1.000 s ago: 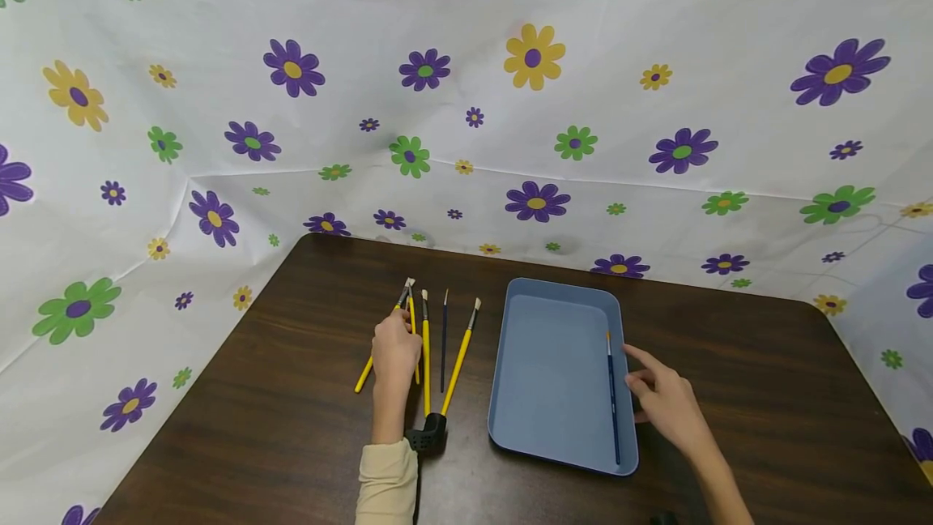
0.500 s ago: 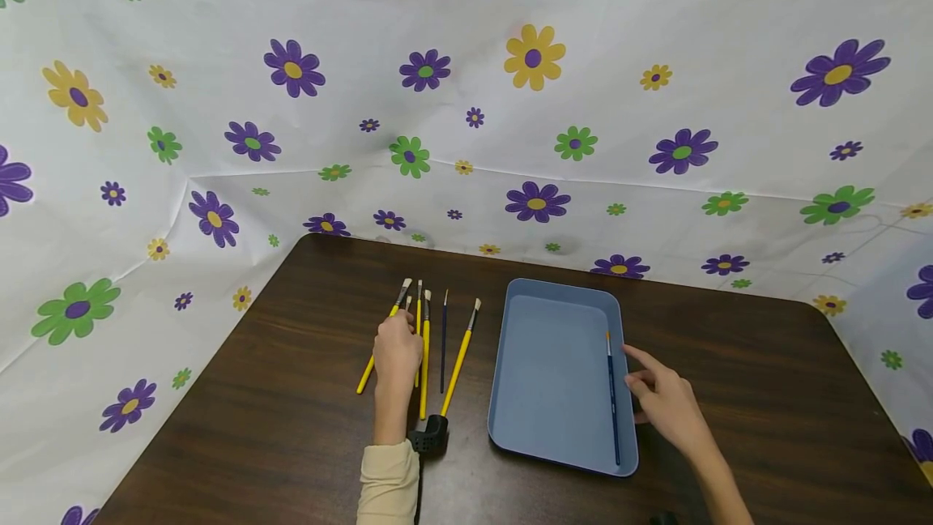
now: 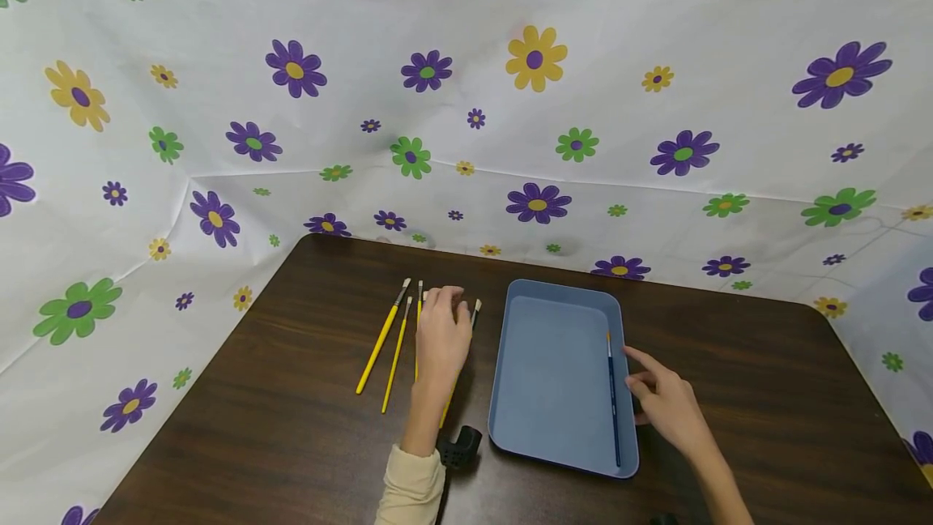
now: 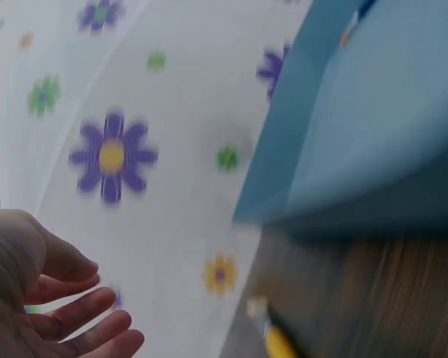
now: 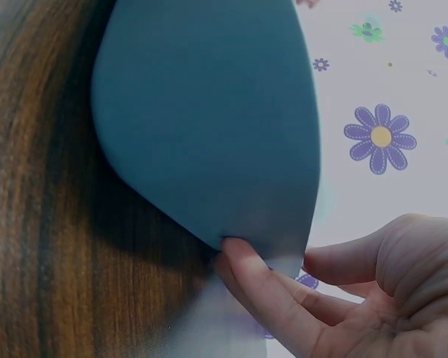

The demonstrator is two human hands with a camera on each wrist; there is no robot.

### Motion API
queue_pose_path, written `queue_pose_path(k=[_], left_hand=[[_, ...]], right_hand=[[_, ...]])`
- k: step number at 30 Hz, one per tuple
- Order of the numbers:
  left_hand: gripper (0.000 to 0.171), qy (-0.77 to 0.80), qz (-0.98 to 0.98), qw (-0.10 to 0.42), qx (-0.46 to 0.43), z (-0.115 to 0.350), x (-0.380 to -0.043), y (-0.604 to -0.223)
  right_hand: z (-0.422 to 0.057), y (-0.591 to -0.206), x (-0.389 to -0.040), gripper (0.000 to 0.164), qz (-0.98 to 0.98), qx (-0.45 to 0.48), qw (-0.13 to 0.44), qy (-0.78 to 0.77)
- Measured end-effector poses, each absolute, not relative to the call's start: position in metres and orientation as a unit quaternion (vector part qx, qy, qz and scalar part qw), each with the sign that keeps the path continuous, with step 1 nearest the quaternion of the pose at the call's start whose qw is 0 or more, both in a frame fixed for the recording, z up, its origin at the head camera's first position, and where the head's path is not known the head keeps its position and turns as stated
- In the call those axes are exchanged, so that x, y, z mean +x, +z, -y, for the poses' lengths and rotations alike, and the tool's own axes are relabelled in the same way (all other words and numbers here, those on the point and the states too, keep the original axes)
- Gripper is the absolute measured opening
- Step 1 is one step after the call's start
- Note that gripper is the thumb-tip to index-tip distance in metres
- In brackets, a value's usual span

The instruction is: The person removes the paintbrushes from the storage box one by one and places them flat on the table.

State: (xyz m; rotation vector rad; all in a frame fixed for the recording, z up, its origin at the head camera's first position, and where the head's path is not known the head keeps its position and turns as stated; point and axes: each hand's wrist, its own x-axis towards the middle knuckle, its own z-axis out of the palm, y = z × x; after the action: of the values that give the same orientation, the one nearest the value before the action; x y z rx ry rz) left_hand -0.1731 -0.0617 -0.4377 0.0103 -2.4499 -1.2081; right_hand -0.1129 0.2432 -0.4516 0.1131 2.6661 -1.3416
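My left hand (image 3: 442, 339) hovers over the paintbrushes on the table, its fingers loosely bent and holding nothing. Left of it lie a thick yellow paintbrush (image 3: 383, 337) and a thinner yellow paintbrush (image 3: 397, 356), slanted side by side. Another yellow paintbrush (image 3: 419, 310) shows just beside the fingers, and one more yellow paintbrush (image 3: 477, 308) emerges on the right. The hand hides the brushes between. With straight fingers, my right hand (image 3: 666, 403) touches the right side of a blue-grey tray (image 3: 498, 395); the right wrist view shows fingertips (image 5: 242, 257) against its outer wall.
Inside the tray, a dark blue paintbrush (image 3: 613, 403) with an orange tip lies along the right side. Behind the dark wooden table (image 3: 277, 395) hangs a white flowered sheet (image 3: 466, 87). A black wrist mount (image 3: 461, 446) sits at my left wrist.
From among the left brushes, my left hand has moved right and its fingers have loosened. The thin yellow paintbrush that was under it now lies slanted in sight. The right hand stays put.
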Motion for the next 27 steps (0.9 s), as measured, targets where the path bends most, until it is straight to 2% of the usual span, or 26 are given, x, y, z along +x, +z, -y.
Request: queue_pose_path(k=[11,18,27], left_hand=[[0.019,-0.405,0.886,0.182,-0.133,-0.016,-0.148,-0.443],[0.021,-0.37,0.906,0.126,-0.163,-0.048,-0.135,-0.462],[0.021,-0.368,0.906,0.119,-0.172,-0.056,-0.131,-0.471]], right_hand=[[-0.244,-0.452,-0.113,0.049,-0.89,0.041,0.079,-0.447],[-0.244,-0.453,-0.113,0.049,-0.889,0.038,0.076,-0.45],[-0.244,-0.453,-0.114,0.048,-0.888,0.04,0.076,-0.451]])
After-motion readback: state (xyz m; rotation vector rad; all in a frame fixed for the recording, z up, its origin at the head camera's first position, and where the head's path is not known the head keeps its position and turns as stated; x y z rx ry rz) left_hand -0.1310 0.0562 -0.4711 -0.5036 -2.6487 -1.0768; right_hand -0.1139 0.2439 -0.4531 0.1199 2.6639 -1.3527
